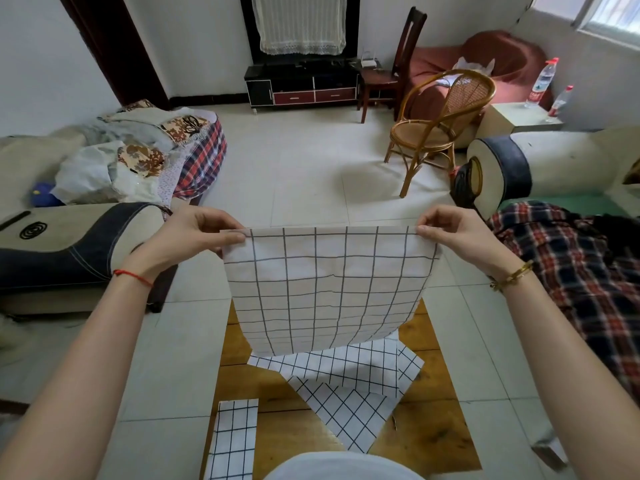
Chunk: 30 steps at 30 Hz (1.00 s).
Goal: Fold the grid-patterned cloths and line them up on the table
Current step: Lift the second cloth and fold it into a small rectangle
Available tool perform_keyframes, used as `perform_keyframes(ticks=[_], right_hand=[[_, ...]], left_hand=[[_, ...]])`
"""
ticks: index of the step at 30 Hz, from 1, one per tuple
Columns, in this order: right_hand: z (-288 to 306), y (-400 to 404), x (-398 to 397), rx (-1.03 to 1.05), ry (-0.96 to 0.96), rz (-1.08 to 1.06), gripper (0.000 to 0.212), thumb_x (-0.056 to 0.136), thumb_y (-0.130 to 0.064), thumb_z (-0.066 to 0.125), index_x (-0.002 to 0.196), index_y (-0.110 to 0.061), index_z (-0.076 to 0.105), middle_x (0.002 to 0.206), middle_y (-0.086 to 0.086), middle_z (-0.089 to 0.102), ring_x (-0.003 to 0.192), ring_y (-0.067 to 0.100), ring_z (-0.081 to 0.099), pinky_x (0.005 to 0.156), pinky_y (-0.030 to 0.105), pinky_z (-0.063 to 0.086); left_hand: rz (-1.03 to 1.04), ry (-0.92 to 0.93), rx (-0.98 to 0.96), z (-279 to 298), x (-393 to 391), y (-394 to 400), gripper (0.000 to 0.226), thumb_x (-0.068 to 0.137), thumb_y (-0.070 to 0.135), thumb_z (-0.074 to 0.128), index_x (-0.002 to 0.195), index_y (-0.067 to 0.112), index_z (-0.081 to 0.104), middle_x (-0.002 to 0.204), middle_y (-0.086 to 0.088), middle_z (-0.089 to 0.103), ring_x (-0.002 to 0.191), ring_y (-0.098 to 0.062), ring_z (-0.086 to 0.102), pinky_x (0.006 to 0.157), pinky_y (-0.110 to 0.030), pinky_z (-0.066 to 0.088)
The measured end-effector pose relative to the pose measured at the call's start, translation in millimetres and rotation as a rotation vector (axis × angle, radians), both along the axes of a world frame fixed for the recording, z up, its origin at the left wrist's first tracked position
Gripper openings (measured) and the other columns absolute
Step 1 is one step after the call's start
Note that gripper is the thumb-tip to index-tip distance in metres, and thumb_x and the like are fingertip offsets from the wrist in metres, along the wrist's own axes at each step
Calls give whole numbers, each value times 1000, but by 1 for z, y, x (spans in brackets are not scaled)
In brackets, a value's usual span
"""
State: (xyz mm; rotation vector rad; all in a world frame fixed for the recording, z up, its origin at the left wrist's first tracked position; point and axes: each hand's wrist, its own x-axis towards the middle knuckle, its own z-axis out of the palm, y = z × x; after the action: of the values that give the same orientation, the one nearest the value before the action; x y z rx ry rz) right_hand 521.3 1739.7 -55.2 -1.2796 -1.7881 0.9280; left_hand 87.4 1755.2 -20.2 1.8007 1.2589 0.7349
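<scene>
both hands are up over the wooden counter [287, 434], holding a grid-patterned cloth [325, 289] taut by its top corners. the left hand [194, 233] has its grip pinched on the left corner, the right hand [457, 230] pinched on the right one; the cloth hangs free, its lower edge curling just above the counter. beneath it two unfolded grid cloths [349, 386] lie overlapping, one corner reaching toward the counter's right edge. a folded grid cloth [233, 441] sits at the near left edge. open tiled floor [311, 161] stretches ahead to a rattan chair [440, 126], with sofas on either side.
</scene>
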Motion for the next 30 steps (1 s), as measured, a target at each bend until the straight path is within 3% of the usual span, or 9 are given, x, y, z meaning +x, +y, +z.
perform_keyframes(ticks=[2, 8, 14, 16, 20, 25, 30], right_hand=[[-11, 7, 0, -37, 0, -10, 11, 87, -13, 64, 96, -7, 65, 90, 4, 65, 83, 13, 62, 76, 23, 53], [-59, 39, -4, -158, -38, -86, 8, 89, -12, 64, 95, -7, 65, 91, 4, 66, 83, 11, 62, 77, 25, 49], [-127, 82, -13, -270, -88, -262, 3, 87, -11, 65, 89, -13, 66, 87, -2, 66, 84, 11, 60, 79, 25, 48], [-151, 98, -16, -276, -128, -329, 2, 86, -12, 66, 87, -14, 67, 83, -6, 65, 79, 8, 57, 76, 26, 47], [-191, 118, -27, -309, -153, -440, 4, 87, -13, 64, 87, -11, 67, 76, -10, 59, 66, 3, 48, 67, 20, 41], [-232, 135, -34, -354, -158, -502, 9, 88, -8, 60, 86, -15, 65, 77, -13, 59, 69, 0, 50, 67, 15, 40], [-256, 148, -38, -361, -215, -526, 10, 89, -11, 59, 84, -19, 63, 80, -12, 60, 72, 0, 52, 63, 13, 38]], left_hand=[[13, -1, -29, -8, 2, 8, 13, 81, 6, 73, 94, 8, 75, 78, -5, 74, 65, -9, 65, 61, -15, 54], [82, -19, -94, -63, 3, 47, 14, 80, 6, 74, 93, 7, 74, 81, -3, 74, 71, -14, 67, 64, -20, 56], [146, 53, -102, -142, 7, 91, 12, 79, 13, 77, 89, 19, 77, 91, 3, 75, 93, -16, 70, 88, -31, 55], [192, 68, -104, -165, 13, 103, 11, 80, 13, 76, 89, 20, 77, 90, 7, 75, 93, -11, 68, 91, -29, 52], [295, 83, -128, -206, 24, 122, 11, 81, 12, 74, 89, 19, 77, 91, 10, 73, 94, -5, 65, 90, -22, 50], [332, 98, -207, -257, 25, 138, 15, 82, 8, 74, 89, 22, 77, 92, 10, 72, 92, -3, 64, 84, -17, 50], [360, 107, -216, -282, 27, 147, 16, 83, 5, 72, 96, 14, 75, 91, 7, 68, 83, 5, 57, 70, -2, 43]])
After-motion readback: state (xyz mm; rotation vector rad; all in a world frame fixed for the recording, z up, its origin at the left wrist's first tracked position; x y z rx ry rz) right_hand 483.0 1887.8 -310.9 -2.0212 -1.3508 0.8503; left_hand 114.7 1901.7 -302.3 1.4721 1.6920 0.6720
